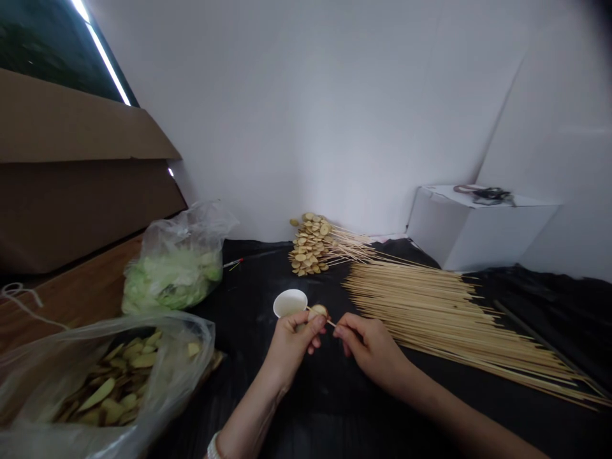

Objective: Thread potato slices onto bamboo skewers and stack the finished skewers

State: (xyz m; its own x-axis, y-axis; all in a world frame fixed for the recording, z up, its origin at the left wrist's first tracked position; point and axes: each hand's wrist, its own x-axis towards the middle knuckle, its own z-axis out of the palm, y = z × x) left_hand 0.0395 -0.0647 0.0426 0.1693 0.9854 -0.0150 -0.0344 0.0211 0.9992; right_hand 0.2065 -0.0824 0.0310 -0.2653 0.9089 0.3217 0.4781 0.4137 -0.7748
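My left hand [294, 341] and my right hand [368, 344] meet in front of me over the black cloth. A thin bamboo skewer [331, 322] runs between them with a pale round potato slice [318, 312] on it. My right fingertips pinch the skewer's blunt end, and my left fingers grip it near the slice. Just beyond my left hand stands a white paper cup [289, 303]. Farther back lies a heap of finished skewers [306, 245], their slices stacked and overlapping.
A long bundle of loose bamboo skewers [454, 325] fills the right side. At left, a clear plastic bag of potato slices [109, 382] and a bag of pale green vegetable pieces [174, 271] rest near a wooden board [81, 299]. A white box [478, 229] stands at back right.
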